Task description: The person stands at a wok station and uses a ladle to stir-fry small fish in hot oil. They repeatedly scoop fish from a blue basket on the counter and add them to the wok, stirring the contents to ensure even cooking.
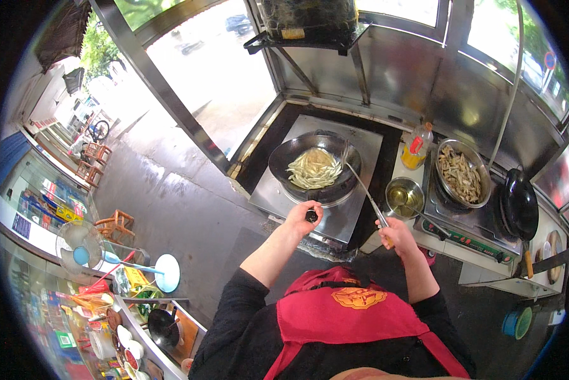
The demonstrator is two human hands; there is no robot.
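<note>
A black wok [284, 156] sits on the steel-topped stove [365, 142]. In it lies a heap of small pale fish [315, 172] with bubbling oil or foam on top. My left hand [305, 218] is curled around a dark round end, which looks like the wok's handle seen end-on. My right hand [397, 236] grips the end of a long-handled slotted metal spatula [366, 191]. The spatula's head rests inside the wok at its right side, against or close to the wall. The lower part of the left hand's grip is hidden by its fingers.
Right of the stove are a steel pot [392, 202] of oil with a ladle, a bottle [414, 151] of yellow liquid and a steel bowl [460, 176] of browned small fish. A black pan [521, 204] stands beyond. Behind me at left are a fan [167, 273] and a crowded counter.
</note>
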